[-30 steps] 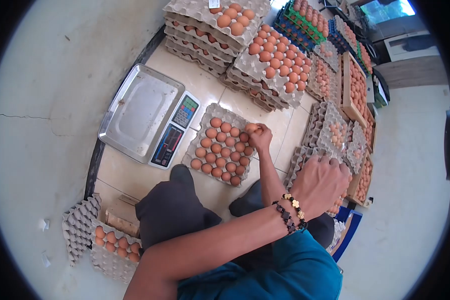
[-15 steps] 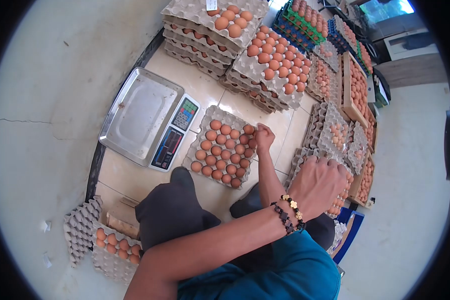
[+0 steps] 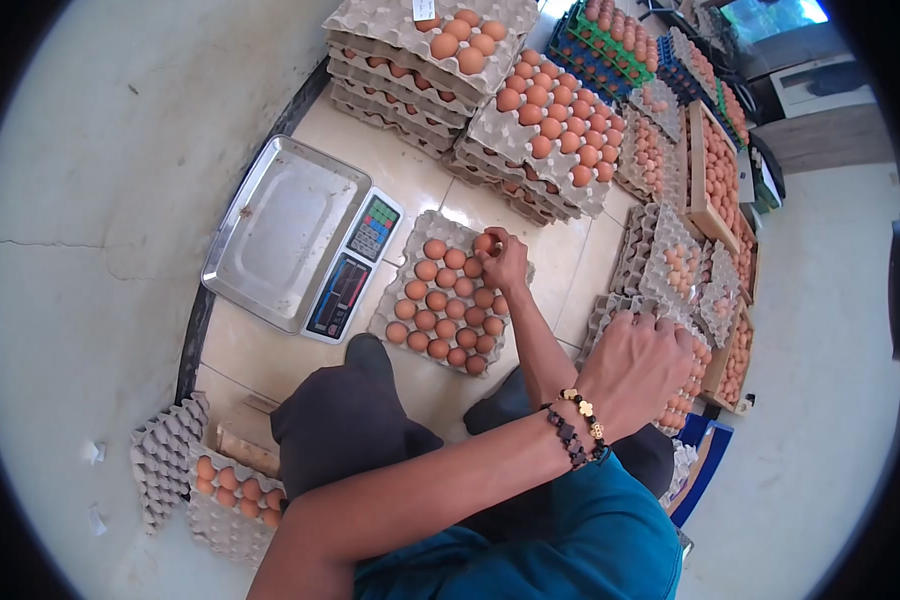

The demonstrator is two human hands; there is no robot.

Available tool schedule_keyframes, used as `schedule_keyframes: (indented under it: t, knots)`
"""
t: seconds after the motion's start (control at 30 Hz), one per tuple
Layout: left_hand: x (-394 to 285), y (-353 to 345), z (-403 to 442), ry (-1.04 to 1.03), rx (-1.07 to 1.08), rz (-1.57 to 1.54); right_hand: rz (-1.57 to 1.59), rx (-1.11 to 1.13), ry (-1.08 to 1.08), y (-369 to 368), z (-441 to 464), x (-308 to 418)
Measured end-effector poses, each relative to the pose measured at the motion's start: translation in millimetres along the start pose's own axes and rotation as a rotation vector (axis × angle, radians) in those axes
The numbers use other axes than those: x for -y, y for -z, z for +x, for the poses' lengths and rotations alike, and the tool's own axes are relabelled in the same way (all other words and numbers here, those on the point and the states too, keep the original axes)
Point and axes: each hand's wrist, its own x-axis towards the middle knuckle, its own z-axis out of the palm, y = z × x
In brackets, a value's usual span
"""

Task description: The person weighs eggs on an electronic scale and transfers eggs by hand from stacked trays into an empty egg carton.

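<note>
Right hand (image 3: 508, 264) pinched, left hand (image 3: 638, 375) knuckles-up

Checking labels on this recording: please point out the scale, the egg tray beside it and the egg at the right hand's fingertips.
Scale (image 3: 288, 230): head view, on its metal pan.
Egg tray (image 3: 443, 226): head view, on its bare far edge.
Egg (image 3: 484, 242): head view, on its uncovered shell.

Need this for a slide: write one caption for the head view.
The right hand holds an egg at a partly filled tray beside a scale, with stacked trays beyond.
</note>
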Motion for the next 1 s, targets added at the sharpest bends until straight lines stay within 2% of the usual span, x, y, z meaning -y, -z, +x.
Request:
schedule_keyframes:
  t: [0.1,0.2,0.3,0.37,0.4,0.47,0.53,0.6,0.7,0.8,0.9,1.0]
  knots:
    - [2,2,0,0.004,-0.006,0.008,0.083,0.059,-0.088,1,-6,4]
    - [2,-2,-1,0.003,-0.006,0.016,0.248,-0.023,-0.099,-9,-1,-25]
    - [0,-9,-4,-0.004,-0.004,0.066,0.199,-0.465,0.075,15,17,-70]
    - [-5,-11,-5,-0.011,0.01,0.124,0.286,-0.537,-0.206,44,13,-86]
    - [-6,-15,-7,-0.026,0.027,0.117,0.211,-0.537,-0.376,52,6,-95]
    - [-7,-25,-11,-0.06,0.065,0.106,0.077,-0.271,-0.524,48,-6,-124]
    - [-11,-26,-15,-0.072,0.107,0.108,0.209,-0.054,-0.544,28,-26,-130]
    - [-12,-27,-16,-0.076,0.148,0.139,0.015,-0.012,-0.641,16,-41,-99]
    - [-9,-26,-15,-0.072,0.188,0.196,-0.055,-0.024,-0.686,15,-53,-44]
    - [-7,-25,-13,-0.068,0.166,0.179,-0.014,-0.089,-0.73,13,-55,-37]
    - [-6,-26,-13,-0.065,0.132,0.151,-0.018,-0.168,-0.642,9,-55,-54]
    - [-6,-26,-14,-0.056,0.143,0.169,0.807,0.016,-0.785,2,-56,-108]
